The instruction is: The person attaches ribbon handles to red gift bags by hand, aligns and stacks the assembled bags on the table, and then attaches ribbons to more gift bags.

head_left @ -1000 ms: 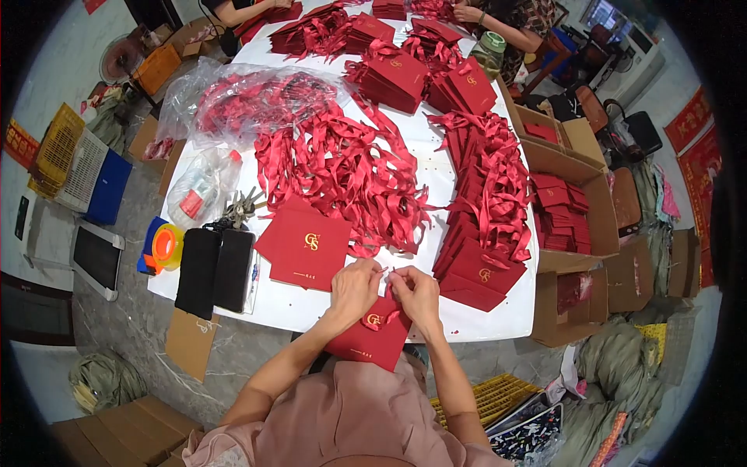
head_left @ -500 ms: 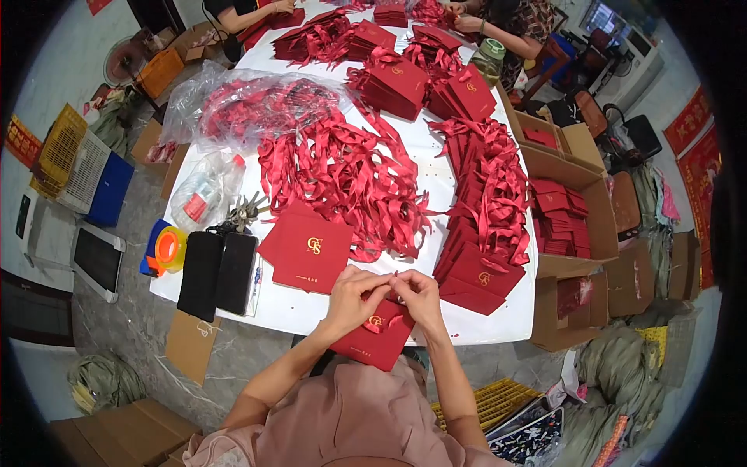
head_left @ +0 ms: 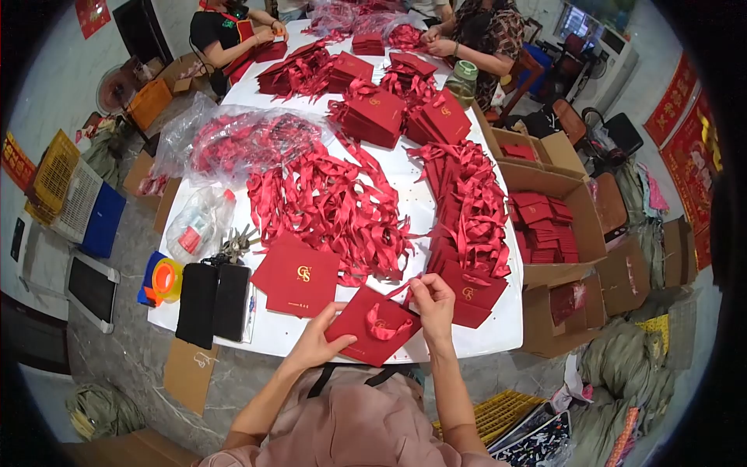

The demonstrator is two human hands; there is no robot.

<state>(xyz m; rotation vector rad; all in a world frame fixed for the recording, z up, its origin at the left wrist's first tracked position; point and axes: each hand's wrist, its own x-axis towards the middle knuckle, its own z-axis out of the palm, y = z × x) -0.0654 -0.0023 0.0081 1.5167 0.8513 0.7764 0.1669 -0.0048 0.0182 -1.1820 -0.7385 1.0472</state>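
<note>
While the left hand (head_left: 313,341) grips the red bag (head_left: 355,317) by its left side, thumb on the front, the right hand (head_left: 437,302) pinches a ribbon (head_left: 400,289) at the upper-right edge. Hands apart, bag between them at the table (head_left: 268,340)'s near edge. It's tilted, ribbon side facing up-right, so the right hand is nearer that side. Bag looks near square; can't call a long axis.

1 phone (head_left: 233,303), 1 black pouch (head_left: 198,307), 1 green jar (head_left: 462,82), 1 bottle (head_left: 191,233), 1 key bunch (head_left: 238,244), 1 handheld red bag (head_left: 362,324).
</note>
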